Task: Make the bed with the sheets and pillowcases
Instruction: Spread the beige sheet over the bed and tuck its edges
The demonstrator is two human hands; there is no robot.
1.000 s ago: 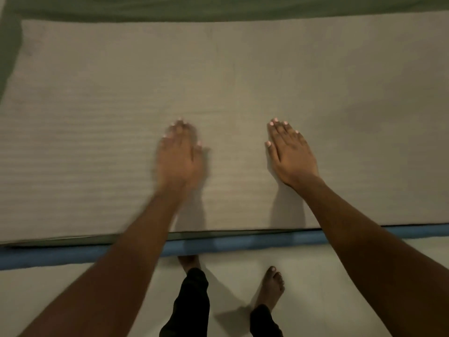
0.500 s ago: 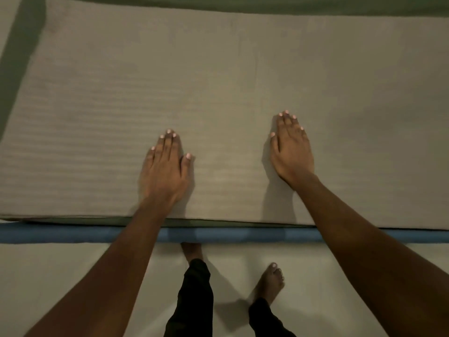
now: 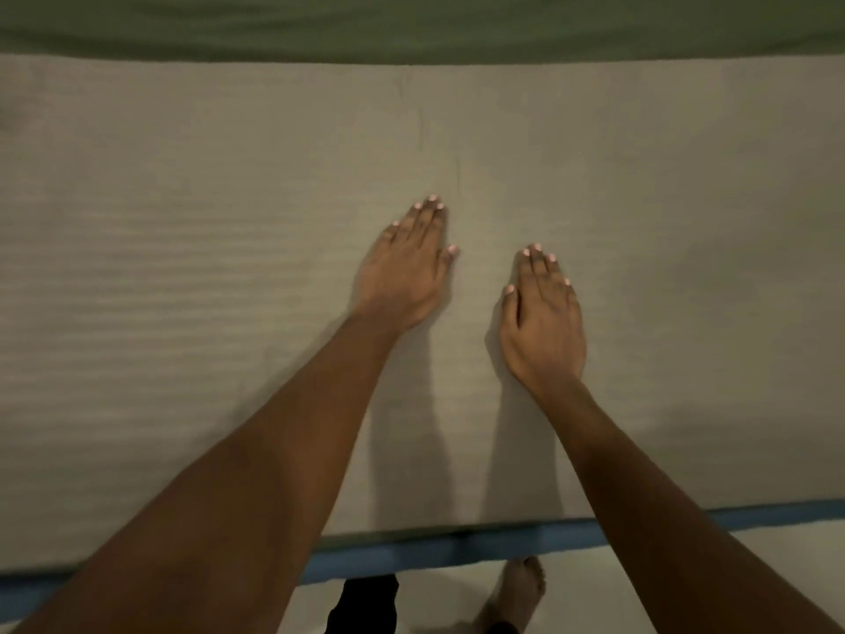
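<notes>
Both hands lie flat with straight fingers on the beige striped sheet point(image 3: 228, 276) spread beneath them, left hand point(image 3: 404, 272) just beside and slightly ahead of right hand point(image 3: 542, 322).

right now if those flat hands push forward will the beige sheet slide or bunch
Probably floppy: the beige sheet shows a soft crease beyond the left hand, so it likely bunches. Seems thin, lying flat under the right hand.
</notes>
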